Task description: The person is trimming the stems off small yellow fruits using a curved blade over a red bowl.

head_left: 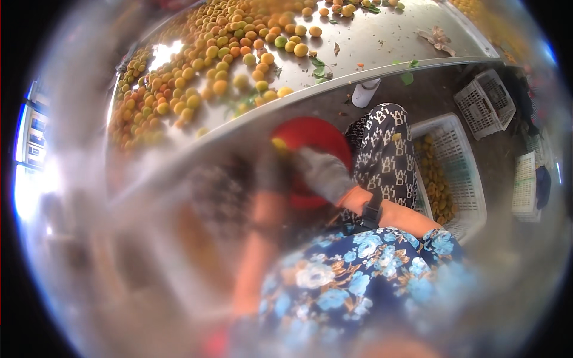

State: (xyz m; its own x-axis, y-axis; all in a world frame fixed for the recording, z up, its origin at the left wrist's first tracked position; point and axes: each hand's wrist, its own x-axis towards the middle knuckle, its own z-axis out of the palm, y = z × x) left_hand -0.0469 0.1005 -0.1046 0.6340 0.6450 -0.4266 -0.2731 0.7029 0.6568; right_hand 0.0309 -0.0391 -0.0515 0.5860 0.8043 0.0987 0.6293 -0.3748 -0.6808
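My left hand (272,172), in a dark grey glove and blurred, is over a red basin (322,136) by my lap. At its fingertips shows a small yellow fruit (279,144), apparently an apricot, and the hand seems closed on it. My right hand (322,173), in a grey glove, reaches in from the right above the same basin, its fingers pointing toward the left hand. Those fingers are smeared, so their grip is unclear. What lies inside the basin is hidden behind the hands. Many loose apricots (219,88), yellow, orange and some greenish, cover the metal table (370,51) ahead.
A raised rim (352,77) edges the table; leaves (320,68) lie on it. Right of my leg stands a white plastic crate (471,179) holding darker fruit (439,191). Farther right are a grey crate (486,102) and another pale crate (524,188). A white container (365,93) is below the table.
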